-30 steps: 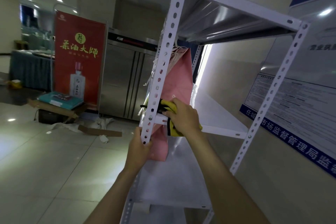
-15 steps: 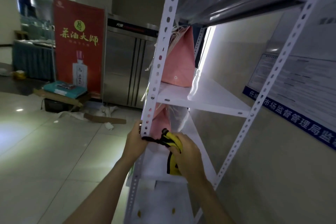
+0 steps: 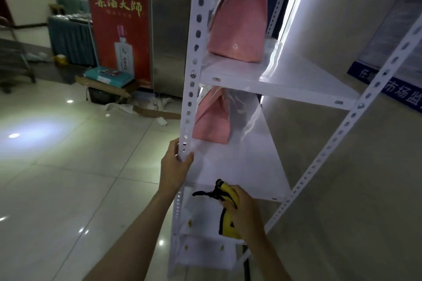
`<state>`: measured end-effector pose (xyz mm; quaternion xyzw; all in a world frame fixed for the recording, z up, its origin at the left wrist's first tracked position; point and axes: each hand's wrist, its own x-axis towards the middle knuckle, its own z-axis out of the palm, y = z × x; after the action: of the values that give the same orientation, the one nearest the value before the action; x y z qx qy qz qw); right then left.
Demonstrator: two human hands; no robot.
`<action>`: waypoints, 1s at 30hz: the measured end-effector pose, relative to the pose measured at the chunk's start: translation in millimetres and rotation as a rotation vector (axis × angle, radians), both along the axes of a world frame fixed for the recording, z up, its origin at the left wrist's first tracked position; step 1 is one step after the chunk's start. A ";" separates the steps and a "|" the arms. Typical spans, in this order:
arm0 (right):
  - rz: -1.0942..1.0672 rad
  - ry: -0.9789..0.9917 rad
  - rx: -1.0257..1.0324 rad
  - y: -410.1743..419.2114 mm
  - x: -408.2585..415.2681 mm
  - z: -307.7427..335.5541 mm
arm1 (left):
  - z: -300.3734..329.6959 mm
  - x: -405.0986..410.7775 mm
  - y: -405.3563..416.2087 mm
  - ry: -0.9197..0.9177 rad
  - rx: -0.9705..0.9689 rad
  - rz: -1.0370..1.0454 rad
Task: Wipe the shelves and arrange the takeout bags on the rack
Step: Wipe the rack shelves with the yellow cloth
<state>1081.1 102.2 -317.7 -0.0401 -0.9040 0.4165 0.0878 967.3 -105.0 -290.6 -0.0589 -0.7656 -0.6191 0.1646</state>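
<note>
1. A white metal rack (image 3: 196, 36) with perforated corner posts and flat white shelves is seen standing beside a pale wall.
2. A pink paper takeout bag (image 3: 242, 18) is stood upright on the upper shelf (image 3: 296, 80), towards its far left end.
3. A second pink bag (image 3: 212, 121) is stood on the shelf below (image 3: 246, 162), again at the left end behind the front post.
4. The front left post is gripped by the left hand (image 3: 174, 166), thumb on one face and fingers curled round the other.
5. A bunched yellow cloth (image 3: 227, 212) with black trim is clutched in the right hand (image 3: 244, 214), held at the front edge of the lower shelf.
6. A red banner (image 3: 118, 18) and a steel cabinet (image 3: 169, 29) are seen behind.
</note>
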 end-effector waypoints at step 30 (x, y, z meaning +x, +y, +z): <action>0.082 0.015 -0.138 26.2 -82.3 -343.6 | -289.6 -14.4 38.6 0.122 0.108 0.253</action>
<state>998.8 128.5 -661.2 -0.0061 -0.8733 0.4814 0.0745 952.9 -66.4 -580.2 0.0094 -0.7211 -0.6289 0.2907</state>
